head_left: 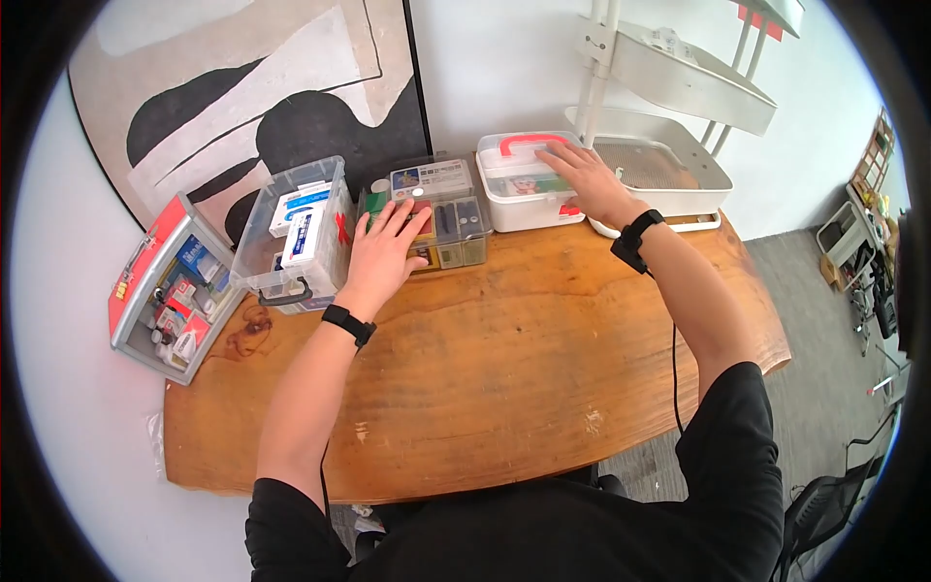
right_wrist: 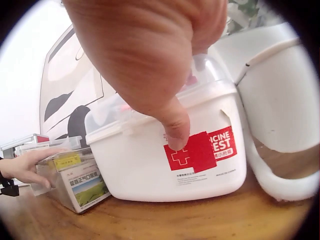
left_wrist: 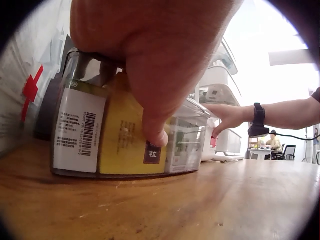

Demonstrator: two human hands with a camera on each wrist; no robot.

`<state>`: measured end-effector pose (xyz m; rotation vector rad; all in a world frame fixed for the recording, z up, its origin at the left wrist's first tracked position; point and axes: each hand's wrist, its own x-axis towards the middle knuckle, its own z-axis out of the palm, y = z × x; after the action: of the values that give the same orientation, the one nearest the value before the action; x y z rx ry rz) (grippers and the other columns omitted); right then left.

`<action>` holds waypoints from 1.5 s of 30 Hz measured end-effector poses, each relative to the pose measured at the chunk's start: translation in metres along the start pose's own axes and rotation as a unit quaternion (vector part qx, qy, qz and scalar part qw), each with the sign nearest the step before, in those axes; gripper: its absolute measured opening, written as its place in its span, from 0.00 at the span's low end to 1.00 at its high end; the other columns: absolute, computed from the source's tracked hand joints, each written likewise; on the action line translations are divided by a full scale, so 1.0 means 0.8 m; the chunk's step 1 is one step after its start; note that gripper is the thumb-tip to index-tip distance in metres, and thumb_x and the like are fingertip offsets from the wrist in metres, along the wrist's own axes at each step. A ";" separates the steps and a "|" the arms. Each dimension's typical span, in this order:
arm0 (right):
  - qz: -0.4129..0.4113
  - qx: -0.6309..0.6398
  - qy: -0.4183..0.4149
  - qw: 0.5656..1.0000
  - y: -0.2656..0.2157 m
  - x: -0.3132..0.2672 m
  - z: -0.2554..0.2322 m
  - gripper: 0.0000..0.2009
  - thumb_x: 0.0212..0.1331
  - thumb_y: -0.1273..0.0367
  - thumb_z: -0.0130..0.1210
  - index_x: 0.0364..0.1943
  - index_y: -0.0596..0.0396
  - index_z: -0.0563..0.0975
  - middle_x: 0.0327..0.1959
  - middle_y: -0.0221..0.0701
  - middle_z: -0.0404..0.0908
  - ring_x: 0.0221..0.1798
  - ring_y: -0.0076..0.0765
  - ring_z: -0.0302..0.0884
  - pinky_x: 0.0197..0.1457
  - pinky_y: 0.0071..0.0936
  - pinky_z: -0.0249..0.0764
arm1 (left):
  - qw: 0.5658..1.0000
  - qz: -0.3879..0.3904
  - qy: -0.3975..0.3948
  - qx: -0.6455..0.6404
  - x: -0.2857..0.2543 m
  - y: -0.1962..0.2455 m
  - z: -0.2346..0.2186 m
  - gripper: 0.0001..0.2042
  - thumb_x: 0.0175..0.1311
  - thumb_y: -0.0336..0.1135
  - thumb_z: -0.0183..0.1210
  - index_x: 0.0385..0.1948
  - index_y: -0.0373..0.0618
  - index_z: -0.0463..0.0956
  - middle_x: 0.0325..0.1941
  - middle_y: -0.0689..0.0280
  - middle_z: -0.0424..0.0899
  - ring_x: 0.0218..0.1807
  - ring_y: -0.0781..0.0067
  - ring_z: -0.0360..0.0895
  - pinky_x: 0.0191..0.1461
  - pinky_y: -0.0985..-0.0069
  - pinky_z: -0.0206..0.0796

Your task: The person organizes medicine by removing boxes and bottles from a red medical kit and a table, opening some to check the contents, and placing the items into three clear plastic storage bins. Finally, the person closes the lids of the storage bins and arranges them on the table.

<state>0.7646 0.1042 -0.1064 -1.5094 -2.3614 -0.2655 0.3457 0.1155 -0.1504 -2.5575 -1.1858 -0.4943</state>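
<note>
My left hand (head_left: 381, 257) rests on the clear lidded case (head_left: 474, 254), fingers spread over its left part. In the left wrist view its thumb lies down the front wall, before a yellow medicine box (left_wrist: 120, 145) inside. My right hand (head_left: 596, 186) reaches over the white medicine chest (head_left: 514, 215), which has a translucent lid and a red handle (head_left: 531, 142). Its fingers stretch across the lid. In the right wrist view the thumb touches the front near a red cross label (right_wrist: 192, 155); the fingertips are hidden there.
Left of the clear case stand an open clear bin (head_left: 254, 260) with medicine boxes and a red-and-silver case (head_left: 145, 267) with a see-through front. A white tiered cart (head_left: 693, 87) is at the right. The wooden table (head_left: 485, 388) has a curved front edge; a framed picture (head_left: 281, 58) leans behind.
</note>
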 end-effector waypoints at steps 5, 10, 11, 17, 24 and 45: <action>0.019 -0.038 -0.002 0.999 0.001 0.005 0.008 0.55 0.49 0.80 0.76 0.85 0.39 0.62 0.87 0.38 0.61 0.87 0.58 0.58 0.88 0.52 0.61 | 1.000 -0.014 0.000 0.005 0.009 0.009 0.000 0.43 0.63 0.46 0.77 0.82 0.64 0.66 0.86 0.64 0.68 0.87 0.55 0.62 0.87 0.43 0.54; 0.026 -0.062 0.013 0.998 0.001 0.005 0.019 0.56 0.51 0.75 0.78 0.86 0.39 0.59 0.88 0.42 0.58 0.87 0.60 0.57 0.88 0.53 0.59 | 1.000 -0.012 0.000 0.010 0.014 0.008 0.001 0.46 0.61 0.46 0.78 0.82 0.58 0.65 0.86 0.62 0.67 0.88 0.54 0.60 0.88 0.43 0.50; 0.043 -0.083 0.022 0.995 -0.002 0.004 0.018 0.56 0.51 0.73 0.79 0.87 0.41 0.58 0.88 0.45 0.57 0.87 0.61 0.56 0.88 0.53 0.59 | 1.000 -0.010 0.003 0.011 0.012 0.012 -0.006 0.46 0.61 0.46 0.78 0.82 0.58 0.65 0.86 0.62 0.67 0.88 0.54 0.60 0.88 0.43 0.50; -0.006 0.032 0.051 0.998 -0.088 -0.141 -0.035 0.47 0.55 0.71 0.75 0.80 0.63 0.63 0.80 0.57 0.65 0.81 0.66 0.64 0.83 0.51 0.66 | 0.995 0.031 0.089 0.034 -0.091 0.025 -0.126 0.50 0.52 0.45 0.82 0.80 0.47 0.67 0.86 0.55 0.67 0.88 0.48 0.59 0.89 0.43 0.47; 0.092 0.152 -0.119 0.977 -0.251 -0.344 -0.066 0.40 0.58 0.63 0.75 0.75 0.63 0.72 0.76 0.56 0.71 0.77 0.67 0.70 0.82 0.57 0.67 | 0.988 -0.084 0.084 0.097 -0.182 -0.108 -0.172 0.44 0.55 0.44 0.80 0.76 0.45 0.71 0.79 0.54 0.75 0.84 0.49 0.65 0.87 0.43 0.51; 0.076 0.088 0.114 0.987 -0.303 -0.386 0.009 0.20 0.56 0.69 0.70 0.53 0.60 0.87 0.64 0.50 0.86 0.69 0.60 0.83 0.74 0.55 0.74 | 0.978 -0.057 0.184 -0.080 -0.129 -0.096 -0.086 0.13 0.73 0.37 0.68 0.49 0.40 0.80 0.48 0.56 0.84 0.59 0.47 0.77 0.71 0.54 0.60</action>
<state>0.6635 -0.2568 -0.2221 -1.4793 -2.0263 -0.1755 0.2109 0.0671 -0.1234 -2.3845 -1.1973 -1.0770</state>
